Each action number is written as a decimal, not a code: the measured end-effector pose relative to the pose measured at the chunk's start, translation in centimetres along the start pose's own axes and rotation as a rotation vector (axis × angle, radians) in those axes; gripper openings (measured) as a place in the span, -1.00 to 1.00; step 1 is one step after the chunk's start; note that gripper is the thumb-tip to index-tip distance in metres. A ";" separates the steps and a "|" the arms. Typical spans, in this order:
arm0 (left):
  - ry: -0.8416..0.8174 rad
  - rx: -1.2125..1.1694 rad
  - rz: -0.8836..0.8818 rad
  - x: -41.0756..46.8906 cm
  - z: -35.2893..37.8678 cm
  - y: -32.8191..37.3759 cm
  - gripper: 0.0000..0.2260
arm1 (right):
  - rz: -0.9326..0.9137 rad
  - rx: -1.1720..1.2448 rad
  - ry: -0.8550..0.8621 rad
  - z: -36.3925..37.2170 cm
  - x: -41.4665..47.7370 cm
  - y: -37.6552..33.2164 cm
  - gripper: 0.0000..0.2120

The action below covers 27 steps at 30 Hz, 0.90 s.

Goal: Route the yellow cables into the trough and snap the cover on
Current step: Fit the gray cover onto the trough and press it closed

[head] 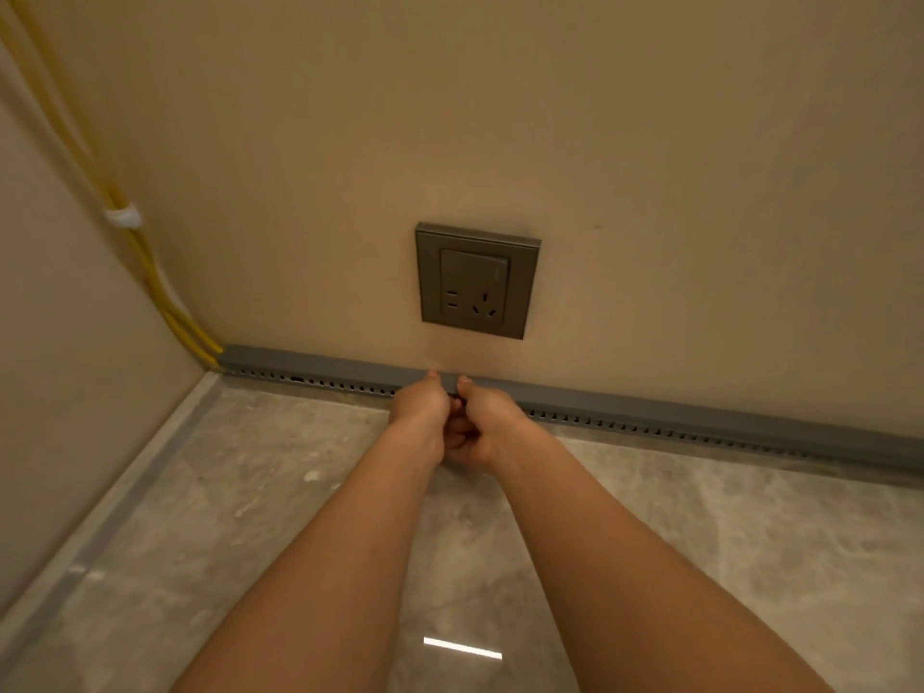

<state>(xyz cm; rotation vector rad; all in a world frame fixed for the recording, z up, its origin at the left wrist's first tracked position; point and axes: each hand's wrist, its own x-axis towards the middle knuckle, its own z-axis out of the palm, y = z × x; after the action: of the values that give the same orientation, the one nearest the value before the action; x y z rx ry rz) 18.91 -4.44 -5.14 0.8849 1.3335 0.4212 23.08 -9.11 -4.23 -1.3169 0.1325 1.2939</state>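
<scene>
A grey slotted cable trough (650, 417) runs along the foot of the wall, with a grey cover (320, 365) on top of it. Two yellow cables (150, 272) come down the left corner of the room and go into the trough's left end. My left hand (420, 407) and my right hand (480, 422) sit side by side at the middle of the trough, below the socket. Both have curled fingers and thumbs on top of the cover, gripping trough and cover. The cables inside the trough are hidden.
A grey wall socket (477, 280) is set in the wall just above my hands. A white tie (122, 216) binds the cables in the corner. The floor (250, 517) is glossy grey stone tile with a pale strip along the left wall.
</scene>
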 end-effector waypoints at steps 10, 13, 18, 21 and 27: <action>-0.035 0.055 0.057 0.2 -0.2 -0.1 -0.60 | 0.051 0.061 -0.090 -2.1 -1.2 0.0 -0.64; -0.004 0.101 0.067 0.5 -0.2 0.0 -0.58 | 0.005 0.013 -0.012 -4.8 -2.0 -0.1 -0.69; -0.043 0.139 0.055 0.0 -0.4 0.4 -0.60 | -0.047 0.073 0.148 -10.3 -4.1 -2.1 -0.71; -0.057 0.178 0.030 -0.1 -0.6 0.6 -0.63 | -0.041 0.038 0.222 -12.4 -4.9 -3.3 -0.72; -0.004 0.153 0.057 0.1 -0.1 0.2 -0.58 | -0.034 0.152 0.193 -12.4 -4.4 -4.4 -0.77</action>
<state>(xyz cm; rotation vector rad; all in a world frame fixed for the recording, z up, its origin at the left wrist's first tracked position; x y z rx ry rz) 18.86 -4.22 -5.04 1.0517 1.3527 0.3647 31.66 -19.85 -2.71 -1.3053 0.3359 1.1043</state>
